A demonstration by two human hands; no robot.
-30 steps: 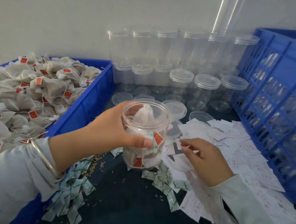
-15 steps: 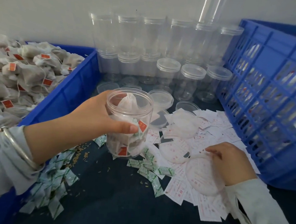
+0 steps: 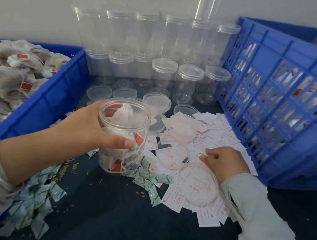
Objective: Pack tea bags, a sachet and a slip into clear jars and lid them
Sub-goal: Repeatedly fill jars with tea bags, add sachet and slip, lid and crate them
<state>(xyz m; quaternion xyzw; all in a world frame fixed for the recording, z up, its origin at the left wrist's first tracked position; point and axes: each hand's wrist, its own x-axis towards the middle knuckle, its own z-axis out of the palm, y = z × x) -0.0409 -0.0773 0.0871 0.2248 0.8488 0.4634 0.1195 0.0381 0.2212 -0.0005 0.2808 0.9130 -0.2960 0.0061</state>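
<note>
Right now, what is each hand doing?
Left hand: grips the open jar of tea bags.
Right hand: fingers on a clear lid; grip cannot be told.

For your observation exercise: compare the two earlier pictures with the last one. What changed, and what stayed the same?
The right hand left the slips near the jar, moved right and toward the person, and now rests its fingers at a clear lid lying on the slips. The left hand still grips the open jar of tea bags, unlidded.
</note>
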